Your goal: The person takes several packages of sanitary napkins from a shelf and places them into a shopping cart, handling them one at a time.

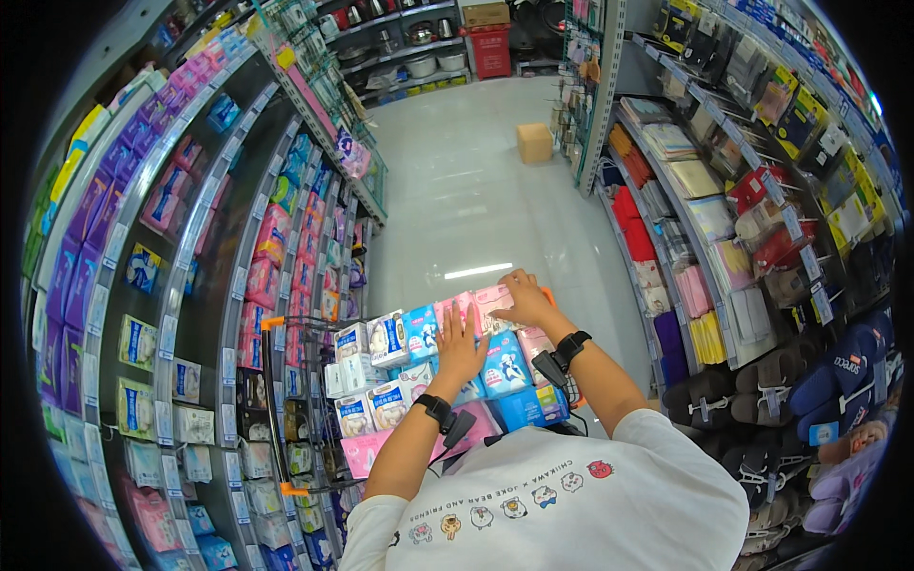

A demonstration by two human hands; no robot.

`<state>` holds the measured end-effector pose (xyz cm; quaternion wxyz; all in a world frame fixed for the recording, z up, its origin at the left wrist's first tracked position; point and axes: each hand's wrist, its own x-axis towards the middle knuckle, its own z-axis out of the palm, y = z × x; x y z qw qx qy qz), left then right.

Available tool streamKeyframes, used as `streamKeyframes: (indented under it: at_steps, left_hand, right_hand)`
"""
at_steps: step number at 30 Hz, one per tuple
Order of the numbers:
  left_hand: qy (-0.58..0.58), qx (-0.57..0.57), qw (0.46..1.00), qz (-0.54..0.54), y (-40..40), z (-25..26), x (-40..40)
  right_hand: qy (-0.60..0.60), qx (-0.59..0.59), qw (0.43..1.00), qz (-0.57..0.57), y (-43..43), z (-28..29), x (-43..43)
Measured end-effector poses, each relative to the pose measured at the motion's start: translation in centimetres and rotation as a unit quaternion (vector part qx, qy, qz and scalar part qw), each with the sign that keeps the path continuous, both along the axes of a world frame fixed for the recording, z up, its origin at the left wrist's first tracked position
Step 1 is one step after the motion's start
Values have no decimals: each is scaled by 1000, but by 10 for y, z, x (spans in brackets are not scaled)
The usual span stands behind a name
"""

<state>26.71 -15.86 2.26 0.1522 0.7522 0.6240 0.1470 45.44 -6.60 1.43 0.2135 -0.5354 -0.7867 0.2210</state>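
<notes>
In front of me stands a wire shopping cart with a black handle and orange corners, filled with packs of sanitary pads. My left hand lies on the far row with fingers spread, touching a pink pack. At the row's right end, my right hand is over another pale pink pack, its thumb on the face and its fingers by the far edge; whether it grips the pack is unclear. Around them are a blue pack, white-and-blue packs and a flat pink pack.
Shelves of packaged pads run close along the left. Slippers and folded textiles fill the right shelving. A cardboard box sits on the aisle floor, with a red bin and pots farther back.
</notes>
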Motion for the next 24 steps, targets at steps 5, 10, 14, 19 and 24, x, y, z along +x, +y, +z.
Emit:
streamKeyframes:
  at_steps: [5, 10, 14, 19, 24]
  left_hand:
    - [-4, 34, 999, 3, 2, -8, -8]
    - [4, 73, 997, 12, 1, -14, -13]
    - [-2, 81, 997, 18, 0, -8, -14]
    - [-8, 85, 996, 15, -4, -11, -21]
    - [-102, 146, 984, -15, -11, -5, -56]
  right_hand:
    - [26, -7, 1000, 4, 7, -2, -4]
    - [29, 51, 998, -5, 2, -7, -12]
    - [-19, 48, 998, -24, -3, 2, -19]
    - [-70, 97, 987, -107, -17, -3, -40]
    - [-63, 114, 985, -114, -30, -7, -40]
